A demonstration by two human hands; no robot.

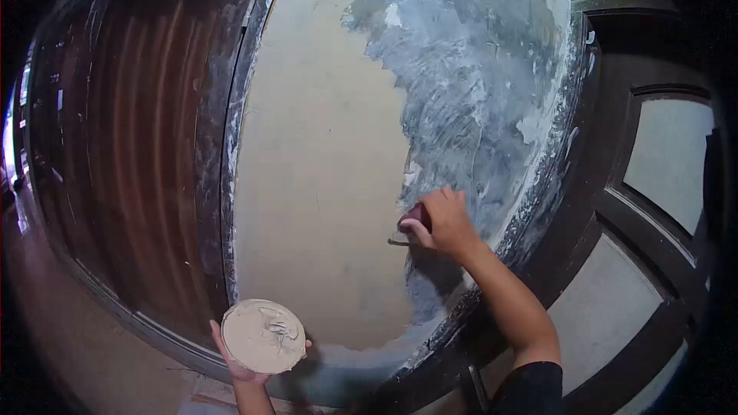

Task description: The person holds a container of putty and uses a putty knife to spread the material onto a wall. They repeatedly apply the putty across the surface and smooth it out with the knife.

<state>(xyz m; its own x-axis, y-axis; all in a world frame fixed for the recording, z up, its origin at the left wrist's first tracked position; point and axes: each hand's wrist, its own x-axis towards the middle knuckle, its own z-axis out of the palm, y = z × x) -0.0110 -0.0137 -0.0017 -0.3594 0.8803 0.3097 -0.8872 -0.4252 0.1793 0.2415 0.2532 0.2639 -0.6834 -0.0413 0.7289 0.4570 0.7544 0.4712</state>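
Observation:
My right hand (442,223) grips a putty knife (416,217) with a dark red handle. Its blade is close against the wall panel (323,146), near the ragged edge between a smooth beige coat and bare blue-grey patches (453,92); whether it touches cannot be made out. Low on the left, my left hand (247,369) supports a round container of beige putty (261,336) from beneath, fingers around its sides. The putty fills it to the rim, with a scooped, ridged spot right of the middle.
Left of the panel stands a dark brown wooden door or shutter (146,107). To the right is a dark frame with pale inset panels (669,154). White-smeared trim (530,192) borders the panel. Brown floor (84,323) shows at the lower left.

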